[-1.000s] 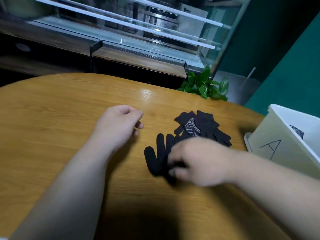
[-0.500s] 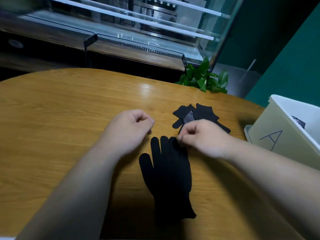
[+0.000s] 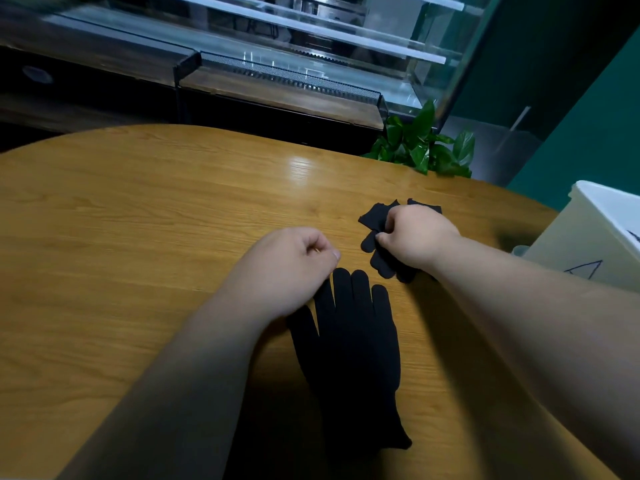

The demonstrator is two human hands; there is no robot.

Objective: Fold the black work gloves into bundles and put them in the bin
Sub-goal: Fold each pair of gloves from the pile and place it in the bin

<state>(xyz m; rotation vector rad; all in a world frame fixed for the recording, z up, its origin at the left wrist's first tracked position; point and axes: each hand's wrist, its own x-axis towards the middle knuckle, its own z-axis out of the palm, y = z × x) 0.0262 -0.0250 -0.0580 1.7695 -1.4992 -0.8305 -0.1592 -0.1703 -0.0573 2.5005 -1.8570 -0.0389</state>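
A black work glove [image 3: 349,355] lies flat on the wooden table [image 3: 138,209], fingers pointing away from me. Beyond it is a small pile of black gloves [image 3: 377,237]. My right hand [image 3: 415,237] sits on that pile and pinches one glove between thumb and fingers. My left hand [image 3: 287,265] hovers over the flat glove's finger side, its fingers curled and holding nothing that I can see. The pale bin [image 3: 595,244], marked with a drawn letter A, stands at the right edge of the table.
A green potted plant [image 3: 422,147] stands past the table's far edge. Behind it runs a glass display counter [image 3: 277,50]. The teal wall [image 3: 588,116] closes the right side.
My right hand left the flat glove and moved forward to the pile, where it now pinches a glove. My left hand drifted slightly right. The camera tilted down.
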